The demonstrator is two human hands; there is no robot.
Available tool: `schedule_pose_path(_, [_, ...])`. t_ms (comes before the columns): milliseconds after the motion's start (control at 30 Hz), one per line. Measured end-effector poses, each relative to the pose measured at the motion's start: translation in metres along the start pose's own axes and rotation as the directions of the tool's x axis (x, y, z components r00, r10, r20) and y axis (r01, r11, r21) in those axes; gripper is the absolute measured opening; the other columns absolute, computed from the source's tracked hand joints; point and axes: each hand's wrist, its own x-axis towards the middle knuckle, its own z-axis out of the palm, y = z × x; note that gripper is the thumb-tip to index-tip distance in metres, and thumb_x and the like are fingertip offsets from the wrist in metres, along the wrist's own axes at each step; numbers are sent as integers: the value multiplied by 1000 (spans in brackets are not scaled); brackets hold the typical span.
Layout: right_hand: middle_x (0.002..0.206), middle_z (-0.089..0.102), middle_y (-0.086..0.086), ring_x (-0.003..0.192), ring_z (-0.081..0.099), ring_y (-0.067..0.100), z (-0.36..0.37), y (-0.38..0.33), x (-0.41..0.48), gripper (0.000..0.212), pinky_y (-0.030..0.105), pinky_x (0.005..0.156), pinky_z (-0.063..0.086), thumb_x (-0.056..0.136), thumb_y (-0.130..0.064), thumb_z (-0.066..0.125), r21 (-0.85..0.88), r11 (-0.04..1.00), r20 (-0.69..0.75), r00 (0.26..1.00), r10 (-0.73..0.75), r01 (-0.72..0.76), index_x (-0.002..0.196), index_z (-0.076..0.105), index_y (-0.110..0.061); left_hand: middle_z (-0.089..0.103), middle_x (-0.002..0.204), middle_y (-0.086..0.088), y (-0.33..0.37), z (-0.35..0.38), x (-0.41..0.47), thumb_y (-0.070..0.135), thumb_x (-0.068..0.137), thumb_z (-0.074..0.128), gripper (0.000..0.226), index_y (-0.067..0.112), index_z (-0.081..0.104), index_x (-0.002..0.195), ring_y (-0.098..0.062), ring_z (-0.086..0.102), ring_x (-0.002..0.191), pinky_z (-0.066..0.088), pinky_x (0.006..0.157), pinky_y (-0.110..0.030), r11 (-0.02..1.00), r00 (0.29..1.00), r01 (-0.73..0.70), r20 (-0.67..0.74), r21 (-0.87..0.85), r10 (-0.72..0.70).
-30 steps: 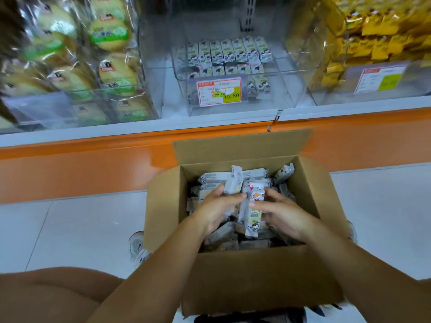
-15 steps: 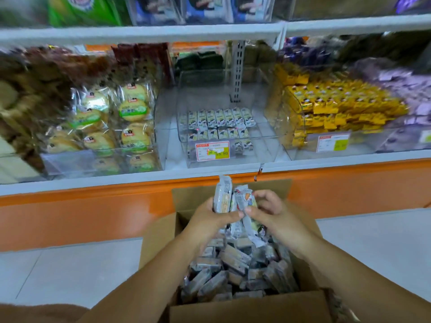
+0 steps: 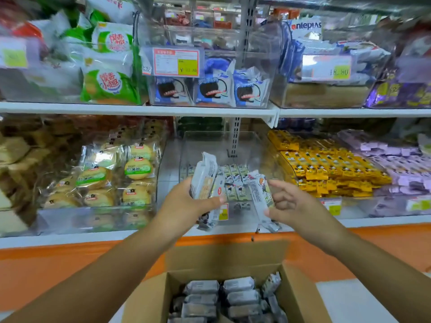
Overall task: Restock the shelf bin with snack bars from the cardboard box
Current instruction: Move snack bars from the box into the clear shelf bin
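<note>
Cardboard box (image 3: 226, 255), left grip (image 3: 184, 203) holding snack bars (image 3: 205, 178), right grip (image 3: 293, 206) pinching one

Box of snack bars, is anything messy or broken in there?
Nothing looks broken or spilled. Most bars in the box lie flat in neat stacks; a few at its right side stand tilted on edge. The left hand and right hand hold more bars higher up.

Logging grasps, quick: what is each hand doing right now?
Left hand: grips a bundle of snack bars.
Right hand: pinches a single snack bar.
</note>
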Motion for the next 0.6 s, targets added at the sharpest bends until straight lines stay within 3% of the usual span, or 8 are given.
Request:
schedule_pose_path(133, [105, 63, -2, 95, 62, 14, -5, -6, 50, 55, 36, 83, 54, 81, -22, 74, -196, 981, -175, 984, -37, 2, 127, 46, -31, 73, 91, 12, 2, -19, 20, 31, 78, 80, 32, 35, 62, 103, -1, 69, 75, 49, 59, -14, 1000, 999, -12, -46, -11, 11])
schedule_pose_path(233, [98, 60, -1, 83, 61, 14, 2, -6, 85, 55, 28, 68, 50, 82, -22, 72, -361, 930, -188, 982, -6, -64, 131, 48, -24, 73, 90, 9, -1, -26, 30, 29, 80, 79, 28, 36, 61, 100, -5, 69, 78, 53, 59, -16, 999, 999, -8, -42, -42, 6])
schedule_pose_path(367, [90, 58, 6, 76, 59, 19, 22, -7, 118, 52, 20, 50, 40, 86, -17, 68, -678, 706, -156, 979, 131, -202, 133, 46, -12, 75, 83, 9, -7, -33, 42, 20, 87, 72, 26, 32, 64, 108, -15, 72, 77, 61, 73, -37, 999, 1000, -11, -29, -53, 9])
schedule_pose_path(433, [100, 62, 11, 90, 62, 22, 33, -3, 128, 47, 21, 61, 46, 87, -17, 66, -785, 572, -150, 969, 199, -239, 130, 48, -7, 74, 82, 12, -11, -34, 49, 20, 89, 70, 22, 34, 64, 106, -14, 70, 77, 59, 73, -43, 999, 999, -16, -44, -35, 15])
schedule_pose_path(500, [113, 60, 13, 99, 63, 23, 39, 5, 135, 48, 25, 73, 50, 86, -14, 65, -809, 527, -139, 956, 259, -261, 129, 46, -6, 74, 81, 8, -15, -35, 53, 19, 89, 70, 22, 32, 65, 106, -12, 69, 75, 58, 67, -37, 998, 998, -20, -57, -52, 17])
schedule_pose_path(600, [121, 57, 14, 105, 60, 24, 38, 11, 141, 51, 27, 80, 50, 86, -18, 66, -847, 474, -107, 950, 294, -242, 130, 43, -5, 73, 83, 2, -20, -36, 55, 14, 89, 69, 23, 25, 65, 109, -8, 68, 67, 49, 47, -13, 996, 998, -29, -50, -79, 25])
